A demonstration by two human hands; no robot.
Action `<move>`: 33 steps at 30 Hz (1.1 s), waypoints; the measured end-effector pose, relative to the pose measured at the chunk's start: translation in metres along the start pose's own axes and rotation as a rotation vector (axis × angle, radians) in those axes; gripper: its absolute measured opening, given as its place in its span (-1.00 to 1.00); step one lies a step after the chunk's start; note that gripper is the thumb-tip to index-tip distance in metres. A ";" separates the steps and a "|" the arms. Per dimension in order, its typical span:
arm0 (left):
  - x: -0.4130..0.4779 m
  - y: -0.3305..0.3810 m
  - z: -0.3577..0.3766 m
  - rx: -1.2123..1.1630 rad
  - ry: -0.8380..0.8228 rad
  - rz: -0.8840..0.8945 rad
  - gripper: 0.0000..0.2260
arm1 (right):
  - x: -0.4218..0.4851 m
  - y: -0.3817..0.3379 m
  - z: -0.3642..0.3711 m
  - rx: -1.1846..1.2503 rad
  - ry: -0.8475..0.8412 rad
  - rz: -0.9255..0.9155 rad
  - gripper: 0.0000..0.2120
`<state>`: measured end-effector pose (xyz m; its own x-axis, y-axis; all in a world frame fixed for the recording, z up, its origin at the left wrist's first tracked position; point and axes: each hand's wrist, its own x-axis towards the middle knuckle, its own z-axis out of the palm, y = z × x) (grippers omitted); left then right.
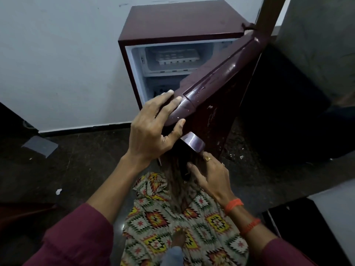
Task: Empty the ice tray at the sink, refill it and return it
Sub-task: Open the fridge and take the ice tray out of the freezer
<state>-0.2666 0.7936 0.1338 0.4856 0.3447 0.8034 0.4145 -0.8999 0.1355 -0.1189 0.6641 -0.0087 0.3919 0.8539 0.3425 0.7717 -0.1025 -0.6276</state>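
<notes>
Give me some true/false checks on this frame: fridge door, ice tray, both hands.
1. The fridge door is open. True.
2. The ice tray is in the left hand. False: it sits in the freezer compartment at the top of the fridge.
3. The left hand grips the door's top corner. True.
4. The right hand holds a cup. False: it holds nothing, its fingers relaxed low by the door's front.
5. The fridge is white outside. False: it is maroon.
</notes>
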 end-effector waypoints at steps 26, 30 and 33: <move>0.040 0.214 0.117 -0.684 -0.175 0.475 -0.65 | -0.109 0.105 -0.155 0.215 0.653 0.378 -0.61; 0.052 0.231 0.135 -0.636 -0.203 0.532 -0.57 | -0.110 0.098 -0.168 0.230 0.792 0.258 -0.68; 0.063 0.234 0.149 -0.594 -0.212 0.511 -0.48 | -0.104 0.094 -0.175 0.244 0.794 0.214 -0.57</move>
<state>-0.0246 0.6449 0.1303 0.6648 -0.1572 0.7303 -0.3465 -0.9310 0.1151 0.0008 0.4761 0.0189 0.8215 0.2090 0.5305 0.5477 -0.0305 -0.8361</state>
